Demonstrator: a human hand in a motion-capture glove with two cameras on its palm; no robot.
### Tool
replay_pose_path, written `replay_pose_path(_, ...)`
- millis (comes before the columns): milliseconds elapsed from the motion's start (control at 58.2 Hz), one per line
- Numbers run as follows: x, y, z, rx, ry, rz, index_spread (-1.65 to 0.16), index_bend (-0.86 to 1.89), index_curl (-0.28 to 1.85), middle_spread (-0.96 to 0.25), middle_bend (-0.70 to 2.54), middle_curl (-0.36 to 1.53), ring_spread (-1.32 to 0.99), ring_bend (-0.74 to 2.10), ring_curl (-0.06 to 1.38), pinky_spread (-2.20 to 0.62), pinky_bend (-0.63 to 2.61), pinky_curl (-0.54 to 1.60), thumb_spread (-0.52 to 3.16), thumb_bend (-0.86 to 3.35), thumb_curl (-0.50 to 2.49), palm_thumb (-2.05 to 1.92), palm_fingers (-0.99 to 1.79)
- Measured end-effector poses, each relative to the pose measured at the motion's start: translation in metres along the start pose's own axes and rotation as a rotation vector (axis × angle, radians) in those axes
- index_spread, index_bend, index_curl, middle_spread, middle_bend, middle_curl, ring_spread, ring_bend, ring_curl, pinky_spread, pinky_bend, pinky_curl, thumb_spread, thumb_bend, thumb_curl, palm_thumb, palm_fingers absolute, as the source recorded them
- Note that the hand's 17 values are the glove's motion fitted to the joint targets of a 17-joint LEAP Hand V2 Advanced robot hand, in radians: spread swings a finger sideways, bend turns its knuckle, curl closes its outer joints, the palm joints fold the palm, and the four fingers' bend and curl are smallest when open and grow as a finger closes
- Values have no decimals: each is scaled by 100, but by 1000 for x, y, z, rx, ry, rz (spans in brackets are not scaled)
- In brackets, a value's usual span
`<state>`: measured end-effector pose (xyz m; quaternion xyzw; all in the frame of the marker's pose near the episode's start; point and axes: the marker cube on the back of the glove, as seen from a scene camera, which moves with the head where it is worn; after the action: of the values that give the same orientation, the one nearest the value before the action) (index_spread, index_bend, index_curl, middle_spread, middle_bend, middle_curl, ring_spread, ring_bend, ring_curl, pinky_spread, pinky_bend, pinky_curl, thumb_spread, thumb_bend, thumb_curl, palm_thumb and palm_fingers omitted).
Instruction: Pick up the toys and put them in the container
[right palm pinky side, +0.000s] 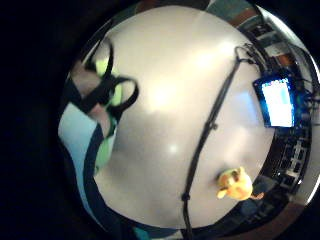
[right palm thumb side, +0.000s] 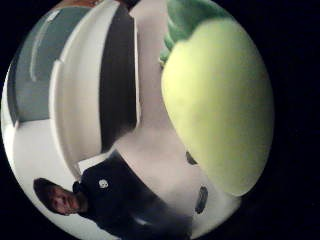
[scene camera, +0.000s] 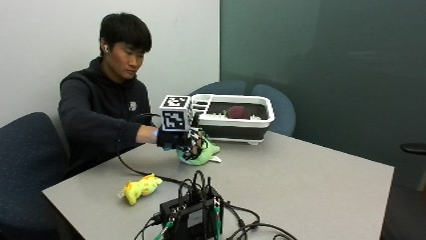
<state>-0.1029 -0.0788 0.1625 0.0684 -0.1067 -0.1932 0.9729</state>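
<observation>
The black-gloved right hand (scene camera: 178, 140) curls over a soft light-green plush toy with darker green trim (scene camera: 198, 152), its fingers wrapped around the top of it. The toy sits low, at or just above the grey tabletop (scene camera: 313, 175); contact with the surface cannot be told. It fills much of the thumb-side palm view, so it lies close against the palm, a hold that looks suited to lifting it toward the bin. Behind the hand stands the white plastic container with a dark lower band (scene camera: 239, 129), already holding a dark red rounded toy (scene camera: 237, 112). Near the front edge lies a yellow plush toy with orange patches (scene camera: 140, 188), untouched and well apart from the hand. A black electronics box with cables (scene camera: 192, 215) sits nearest the outside camera. No brand or writing is readable on any toy or on the container.
</observation>
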Motion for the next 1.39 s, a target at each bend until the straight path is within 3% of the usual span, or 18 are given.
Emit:
replay_pose_path(172,1,-6,-39,108,66,19,-30,20,19,-21,59,49,-27,111,45,-35,90,33,97,17,61,74,108)
replay_pose_path(327,-35,-8,-124,286,-60,8,-35,30,26,-22,68,58,-28,111,48,-39,88,35,76,14,70,76,113)
replay_pose_path(430,-86,-15,-172,347,-127,-93,-37,35,29,-23,70,61,-29,112,49,-40,88,36,67,13,75,77,113)
replay_pose_path(585,-148,-34,-183,302,-176,-181,-39,38,35,-23,71,65,-29,113,50,-40,89,38,56,10,81,75,110)
replay_pose_path(688,-175,-48,-160,150,-154,-184,-37,18,33,-24,69,67,-28,118,51,-40,95,40,53,6,83,73,101)
replay_pose_path(756,-190,-49,-133,-32,-111,-201,-34,5,29,-24,54,64,-28,116,51,-39,106,43,71,1,80,66,73)
replay_pose_path(791,-188,-47,-127,-111,-137,-233,-31,4,29,-21,40,61,-26,105,51,-33,111,47,81,-5,75,56,21)
replay_pose_path(825,-176,-45,-128,-145,-185,-269,-28,8,31,-16,33,59,-21,95,51,-27,116,51,89,-8,70,47,-7)
replay_pose_path(860,-158,-43,-135,-135,-245,-287,-25,12,30,-10,27,55,-15,69,42,-19,114,48,94,-11,65,36,-35)
replay_pose_path(946,-144,-32,-146,-55,-315,-200,-21,10,26,-4,20,50,-8,43,29,-9,107,41,103,-7,57,21,-30)
replay_pose_path(1135,-34,12,-181,32,-196,59,-19,18,27,0,20,46,-2,34,24,0,91,34,118,-1,48,18,-10)
replay_pose_path(1393,99,92,-142,-240,64,420,-20,18,32,1,15,41,1,13,19,4,77,30,125,-1,42,21,-18)
